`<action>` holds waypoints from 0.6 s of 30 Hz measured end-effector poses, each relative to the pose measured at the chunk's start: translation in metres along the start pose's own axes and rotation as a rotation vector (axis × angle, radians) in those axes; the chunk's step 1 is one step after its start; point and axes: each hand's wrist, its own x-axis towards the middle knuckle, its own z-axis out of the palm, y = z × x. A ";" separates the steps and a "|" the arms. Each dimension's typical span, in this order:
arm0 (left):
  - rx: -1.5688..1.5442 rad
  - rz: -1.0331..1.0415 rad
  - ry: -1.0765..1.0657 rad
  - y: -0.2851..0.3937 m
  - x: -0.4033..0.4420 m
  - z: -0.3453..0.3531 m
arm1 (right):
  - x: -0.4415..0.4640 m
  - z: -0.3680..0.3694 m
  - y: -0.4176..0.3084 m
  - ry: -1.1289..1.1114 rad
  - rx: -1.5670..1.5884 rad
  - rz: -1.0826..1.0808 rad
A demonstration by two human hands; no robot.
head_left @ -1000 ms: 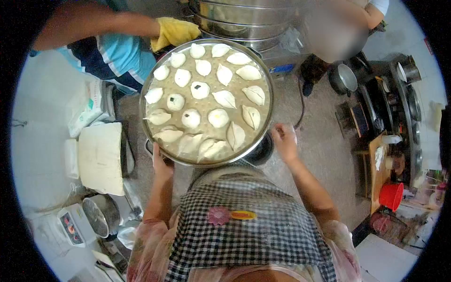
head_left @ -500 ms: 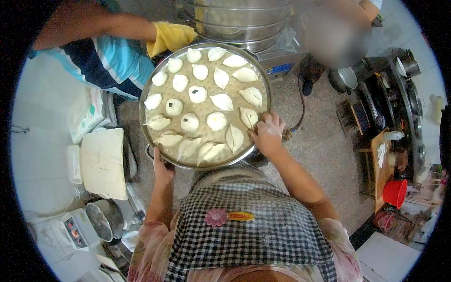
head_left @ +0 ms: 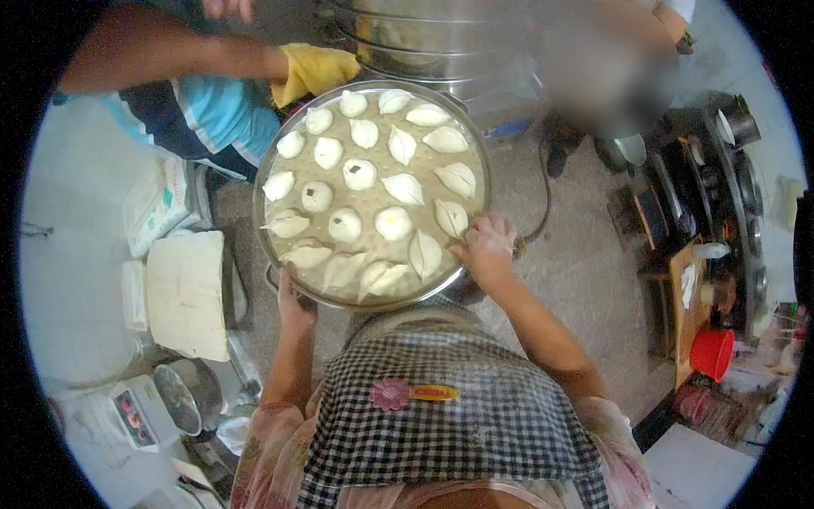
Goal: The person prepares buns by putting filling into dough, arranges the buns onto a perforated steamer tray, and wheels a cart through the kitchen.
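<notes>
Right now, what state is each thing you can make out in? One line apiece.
Metal tray: uncovered, loaded.
Dough pieces: shaped, some round, some leaf-like with pinched seams.
Left fingers: clasping the tray's near-left edge.
Right fingers: curled at its right edge, grip unclear.
Yellow cloth or glove: at the end of a co-worker's arm.
Metal tiers: stacked.
Left-side pot: uncovered.
</notes>
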 end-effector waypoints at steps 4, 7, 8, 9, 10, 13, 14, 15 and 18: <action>-0.035 -0.017 -0.055 -0.002 0.006 -0.007 | 0.007 -0.005 0.002 0.050 0.028 -0.015; -0.023 -0.018 -0.018 0.002 -0.001 0.005 | 0.019 0.002 0.006 0.084 0.084 -0.024; -0.024 -0.030 0.012 0.003 -0.006 0.012 | 0.022 0.005 0.007 0.094 0.104 -0.035; -0.025 -0.043 0.042 0.005 -0.008 0.016 | 0.025 0.006 0.006 0.083 0.111 -0.036; -0.016 -0.041 0.040 0.005 -0.007 0.016 | 0.027 0.007 0.005 0.071 0.117 -0.036; 0.000 -0.038 -0.003 0.004 -0.007 0.015 | 0.033 0.008 0.006 0.046 0.082 -0.076; 0.007 -0.040 -0.040 0.004 -0.008 0.015 | 0.033 0.010 0.006 0.037 0.066 -0.096; 0.015 -0.043 -0.077 0.005 -0.010 0.015 | 0.033 0.012 0.008 0.063 0.076 -0.122; 0.114 0.025 -0.235 0.005 -0.009 0.005 | 0.036 0.014 0.024 0.101 0.148 -0.159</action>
